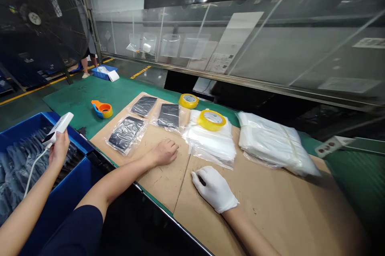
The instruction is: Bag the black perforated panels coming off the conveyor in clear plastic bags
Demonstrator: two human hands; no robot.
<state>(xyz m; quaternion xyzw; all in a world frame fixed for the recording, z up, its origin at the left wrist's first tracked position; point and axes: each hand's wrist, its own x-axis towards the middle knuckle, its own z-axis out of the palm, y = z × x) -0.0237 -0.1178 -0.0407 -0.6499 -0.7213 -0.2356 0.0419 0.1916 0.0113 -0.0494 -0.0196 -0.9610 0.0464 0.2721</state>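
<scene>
My left hand (164, 152) is bare and rests on the brown cardboard sheet (270, 208) with its fingers loosely bent and nothing in it. Just beyond it lie three clear bags holding dark items (126, 133). My right hand (215, 188) wears a white glove and lies flat on the cardboard, fingers pointing left and holding nothing. It is close to a stack of clear plastic bags (210, 143) with a yellow tape roll (211, 120) on top.
At the far left a co-worker's hand (58, 145) holds a white corded scanner (60, 126) over a blue bin (18, 159) of bagged parts. A second bag stack (273, 143), another yellow tape roll (188, 100) and an orange tape dispenser (102, 108) lie on the green mat.
</scene>
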